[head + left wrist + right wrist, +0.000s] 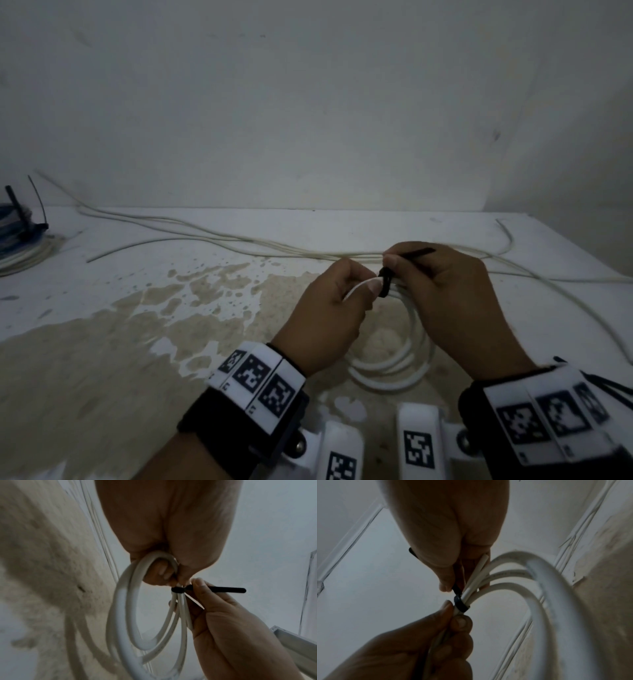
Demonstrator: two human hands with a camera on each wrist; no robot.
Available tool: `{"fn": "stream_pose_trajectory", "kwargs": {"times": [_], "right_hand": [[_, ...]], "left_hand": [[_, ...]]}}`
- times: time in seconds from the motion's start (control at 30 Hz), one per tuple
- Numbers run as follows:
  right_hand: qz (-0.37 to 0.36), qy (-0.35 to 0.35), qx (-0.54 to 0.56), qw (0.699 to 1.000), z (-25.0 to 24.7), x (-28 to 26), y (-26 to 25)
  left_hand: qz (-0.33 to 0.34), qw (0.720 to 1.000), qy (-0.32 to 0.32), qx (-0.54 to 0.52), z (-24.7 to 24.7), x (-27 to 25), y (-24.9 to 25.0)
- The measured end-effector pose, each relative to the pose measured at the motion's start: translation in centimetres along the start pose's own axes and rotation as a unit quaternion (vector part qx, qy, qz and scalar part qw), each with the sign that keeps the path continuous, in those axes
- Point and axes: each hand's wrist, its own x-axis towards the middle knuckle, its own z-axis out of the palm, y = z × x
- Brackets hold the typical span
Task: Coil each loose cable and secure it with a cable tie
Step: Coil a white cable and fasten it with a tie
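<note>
A white cable coil hangs over the stained table, and a black cable tie is looped round its strands at the top. My left hand pinches the bunched strands just beside the loop. My right hand pinches the tie's tail, which sticks out to the right past the fingers. In the left wrist view the tie sits snug around the coil, tail level. The right wrist view shows the tie between both hands, with one cut cable end lying against my right fingers.
Long loose white cables run across the back of the table and curve down its right side. A finished bundle of blue and white cable with black ties lies at the far left. Thin black strips lie by my right wrist.
</note>
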Motion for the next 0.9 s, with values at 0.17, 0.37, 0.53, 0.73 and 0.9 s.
{"fn": "stream_pose_trajectory", "kwargs": {"times": [0.17, 0.37, 0.53, 0.73, 0.9], "right_hand": [[-0.046, -0.002, -0.068, 0.997, 0.0, 0.1, 0.8], [-0.142, -0.036, -0.101, 0.984, 0.0, 0.2, 0.2], [-0.105, -0.044, -0.055, 0.992, 0.0, 0.1, 0.7], [-0.056, 0.030, -0.058, 0.996, -0.1, 0.1, 0.3], [-0.054, 0.003, -0.021, 0.998, -0.2, 0.0, 0.1]], "left_hand": [[0.041, 0.995, 0.012, 0.085, 0.4, -0.1, -0.2], [0.037, 0.988, 0.010, 0.150, -0.7, 0.2, -0.3], [-0.038, 0.999, -0.006, 0.016, -0.3, 0.4, -0.6], [0.007, 0.999, -0.010, 0.043, -0.1, 0.1, 0.0], [0.046, 0.994, 0.012, 0.099, 0.2, -0.2, 0.1]]}}
